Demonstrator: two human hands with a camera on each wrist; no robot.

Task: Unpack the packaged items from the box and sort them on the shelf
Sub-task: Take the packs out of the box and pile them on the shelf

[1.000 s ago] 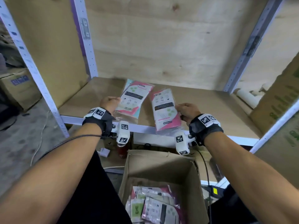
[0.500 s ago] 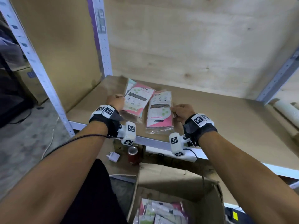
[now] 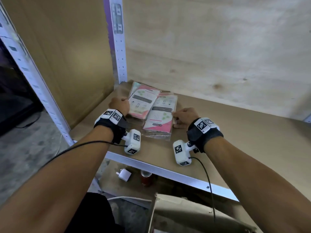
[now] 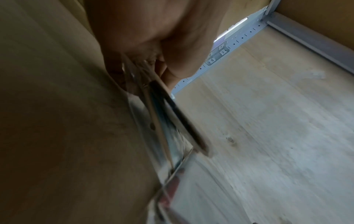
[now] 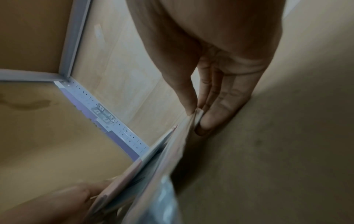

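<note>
My left hand (image 3: 119,105) and right hand (image 3: 184,116) are pinching pink-white plastic-wrapped packets (image 3: 159,115) lying side by side. They're resting on the brown shelf (image 3: 235,132), plywood wall (image 3: 210,47) standing behind.

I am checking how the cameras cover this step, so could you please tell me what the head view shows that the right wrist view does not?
Only the head view shows the printed fronts of both packets, the left packet and the right packet, side by side on the shelf board, plus the white plug and can below.

Only the right wrist view shows the right hand from beneath, its thumb and fingers pinching the right packet's edge.

Both show the packets, the left hand, the shelf board and the perforated upright.
</note>
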